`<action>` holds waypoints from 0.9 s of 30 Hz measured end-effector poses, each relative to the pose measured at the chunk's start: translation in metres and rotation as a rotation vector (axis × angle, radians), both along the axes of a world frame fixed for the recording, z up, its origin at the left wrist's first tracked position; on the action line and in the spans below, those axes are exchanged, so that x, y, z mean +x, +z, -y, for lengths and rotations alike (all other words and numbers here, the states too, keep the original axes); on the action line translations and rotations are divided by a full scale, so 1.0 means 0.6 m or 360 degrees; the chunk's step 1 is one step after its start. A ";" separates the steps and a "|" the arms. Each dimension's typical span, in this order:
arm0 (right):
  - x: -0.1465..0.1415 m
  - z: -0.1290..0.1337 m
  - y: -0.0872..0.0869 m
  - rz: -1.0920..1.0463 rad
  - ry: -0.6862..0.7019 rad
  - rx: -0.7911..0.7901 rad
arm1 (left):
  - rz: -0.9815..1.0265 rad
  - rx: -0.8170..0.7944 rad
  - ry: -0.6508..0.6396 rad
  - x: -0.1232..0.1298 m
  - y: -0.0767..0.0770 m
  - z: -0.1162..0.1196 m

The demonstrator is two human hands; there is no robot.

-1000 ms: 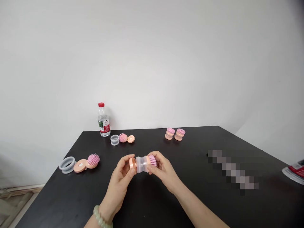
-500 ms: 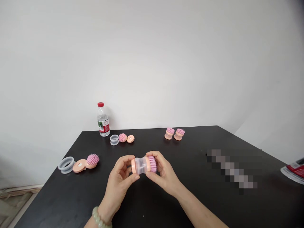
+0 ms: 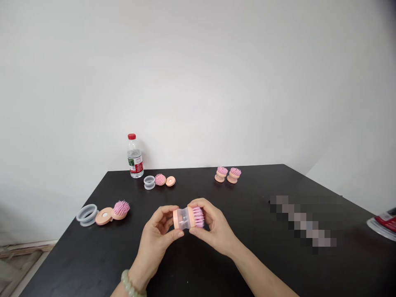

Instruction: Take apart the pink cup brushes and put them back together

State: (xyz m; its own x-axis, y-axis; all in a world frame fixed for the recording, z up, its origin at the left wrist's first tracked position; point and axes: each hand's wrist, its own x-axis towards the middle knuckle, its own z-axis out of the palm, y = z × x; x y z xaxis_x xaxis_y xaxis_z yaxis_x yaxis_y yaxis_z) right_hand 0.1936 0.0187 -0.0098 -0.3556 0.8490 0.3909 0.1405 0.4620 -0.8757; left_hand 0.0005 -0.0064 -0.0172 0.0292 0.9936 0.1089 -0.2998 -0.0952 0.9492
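Between my hands a scrub brush [image 3: 185,218] is held sideways above the black table [image 3: 222,264]. It has a peach cap on the left, a clear waisted middle and pink bristles on the right. My left hand [image 3: 159,229] grips the peach cap end between thumb and fingers. Thumb and fingers of my right hand [image 3: 213,225] close round the peach collar by the bristles. On the left lie a clear ring [image 3: 87,215], a peach disc cap [image 3: 104,215] and a pink bristle head [image 3: 121,209].
Farther back are another clear ring [image 3: 149,182], bristle head [image 3: 160,180] and cap [image 3: 170,181]. A water bottle [image 3: 135,161] stands behind them. Two whole brushes [image 3: 221,174] stand at the back right. A red and white object [image 3: 383,222] shows at the right edge; a pixelated patch covers something nearer.
Both hands still hold the brush. Its cap end has shifted slightly right, toward the bristle end, and the clear middle looks shorter. The things on the table have stayed put.
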 end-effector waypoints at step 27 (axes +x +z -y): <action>-0.027 -0.015 -0.007 -0.0059 -0.0222 -0.0658 | -0.0683 0.0348 0.0256 0.000 -0.023 0.003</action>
State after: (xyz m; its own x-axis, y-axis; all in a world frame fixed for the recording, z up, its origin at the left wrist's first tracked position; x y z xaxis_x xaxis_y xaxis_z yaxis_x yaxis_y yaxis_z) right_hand 0.1775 0.0275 -0.0138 -0.2187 0.9756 0.0184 0.1417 0.0504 -0.9886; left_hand 0.0005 -0.0081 -0.0307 -0.0345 0.9446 0.3264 0.1476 -0.3182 0.9364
